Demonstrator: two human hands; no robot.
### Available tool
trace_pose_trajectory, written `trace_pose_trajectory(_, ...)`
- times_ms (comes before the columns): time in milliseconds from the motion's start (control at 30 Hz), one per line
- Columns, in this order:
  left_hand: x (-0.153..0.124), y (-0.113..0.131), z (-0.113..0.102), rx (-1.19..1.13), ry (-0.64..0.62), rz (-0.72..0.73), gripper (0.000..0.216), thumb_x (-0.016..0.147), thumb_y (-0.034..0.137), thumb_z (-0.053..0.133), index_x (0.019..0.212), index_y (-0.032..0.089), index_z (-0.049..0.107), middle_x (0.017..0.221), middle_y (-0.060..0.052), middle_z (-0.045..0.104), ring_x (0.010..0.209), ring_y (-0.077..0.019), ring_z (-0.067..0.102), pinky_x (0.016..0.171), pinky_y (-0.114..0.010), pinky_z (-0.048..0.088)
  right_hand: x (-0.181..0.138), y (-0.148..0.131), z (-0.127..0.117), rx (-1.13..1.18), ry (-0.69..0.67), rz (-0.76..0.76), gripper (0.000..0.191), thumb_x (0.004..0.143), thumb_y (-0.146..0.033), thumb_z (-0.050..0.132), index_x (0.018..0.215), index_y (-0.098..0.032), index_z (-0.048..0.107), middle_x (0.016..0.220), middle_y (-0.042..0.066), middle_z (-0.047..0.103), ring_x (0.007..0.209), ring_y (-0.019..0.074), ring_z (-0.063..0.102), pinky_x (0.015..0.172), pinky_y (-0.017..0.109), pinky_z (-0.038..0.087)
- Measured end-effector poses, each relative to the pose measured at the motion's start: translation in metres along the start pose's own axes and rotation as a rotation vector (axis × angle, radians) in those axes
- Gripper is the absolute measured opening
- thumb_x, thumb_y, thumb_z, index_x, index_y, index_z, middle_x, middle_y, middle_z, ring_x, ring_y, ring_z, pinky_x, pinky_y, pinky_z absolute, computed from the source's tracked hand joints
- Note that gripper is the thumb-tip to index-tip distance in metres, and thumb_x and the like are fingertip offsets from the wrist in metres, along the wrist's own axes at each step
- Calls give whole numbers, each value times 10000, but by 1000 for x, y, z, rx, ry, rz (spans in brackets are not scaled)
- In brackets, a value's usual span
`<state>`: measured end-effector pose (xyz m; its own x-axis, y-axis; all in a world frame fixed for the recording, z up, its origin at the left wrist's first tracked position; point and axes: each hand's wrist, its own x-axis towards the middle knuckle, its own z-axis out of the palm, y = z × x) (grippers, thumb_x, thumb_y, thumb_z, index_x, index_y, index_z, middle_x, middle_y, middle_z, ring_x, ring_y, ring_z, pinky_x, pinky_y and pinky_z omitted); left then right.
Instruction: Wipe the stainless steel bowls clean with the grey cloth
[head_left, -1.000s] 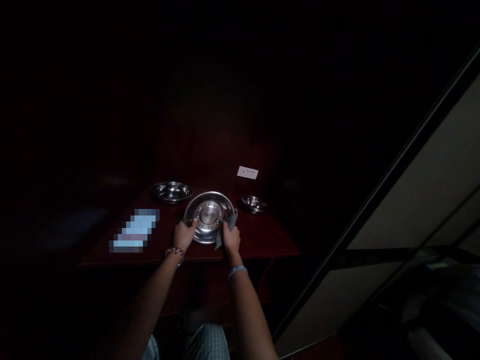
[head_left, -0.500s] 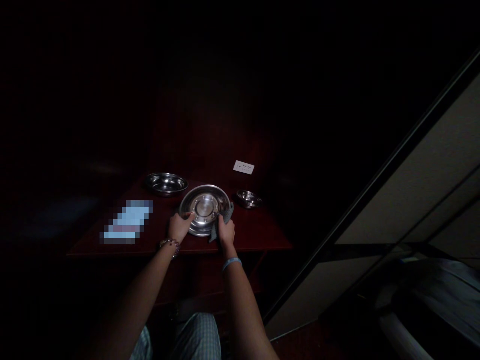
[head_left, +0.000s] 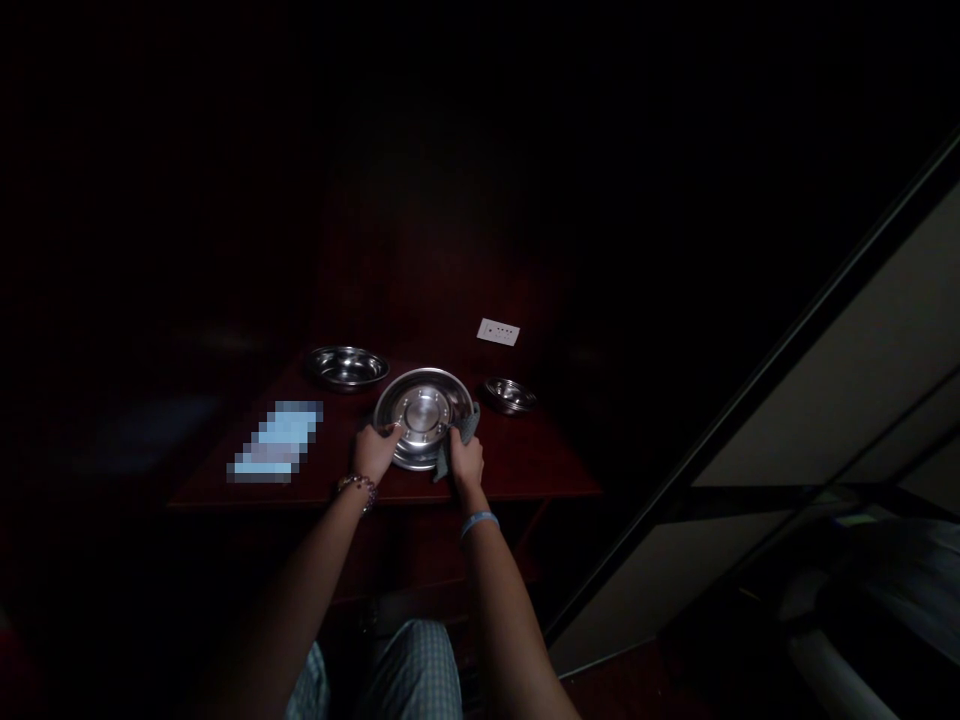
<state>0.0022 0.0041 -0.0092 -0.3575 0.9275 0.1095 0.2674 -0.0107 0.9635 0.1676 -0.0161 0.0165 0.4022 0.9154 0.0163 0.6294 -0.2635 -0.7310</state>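
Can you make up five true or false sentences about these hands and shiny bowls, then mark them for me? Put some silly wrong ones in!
1. The left hand holds a big metal bowl. True.
2. The right hand holds a cloth against the big metal bowl. True.
3. The cloth is bright yellow. False: it looks greyish.
4. A blue band is on the left wrist. False: the blue band is on the right wrist.
5. Another bowl stands on the table. True.
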Motion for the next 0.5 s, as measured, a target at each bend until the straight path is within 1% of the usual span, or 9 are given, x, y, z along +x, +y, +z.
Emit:
trace_pose_trajectory(267, 0, 0, -2, -26, 14, 10, 218, 834, 243, 702, 936, 76, 799, 989, -214, 796, 993, -294, 771, 816, -287, 555, -1, -1, 0, 17, -13, -1, 537, 1010, -529, 423, 1219, -143, 732, 1252, 184, 738, 1193, 310, 703, 1017, 382, 529)
trace_pose_trajectory(500, 1, 1, -3, 18, 27, 19, 241, 856, 252, 687, 955, 65, 802, 993, -221, 794, 1001, -302, 768, 810, -291, 545, -5, -5, -3, 31, -39, -12, 542, 1017, -520, 419, 1228, -134, 734, 1239, 187, 743, 1197, 311, 701, 1021, 379, 525)
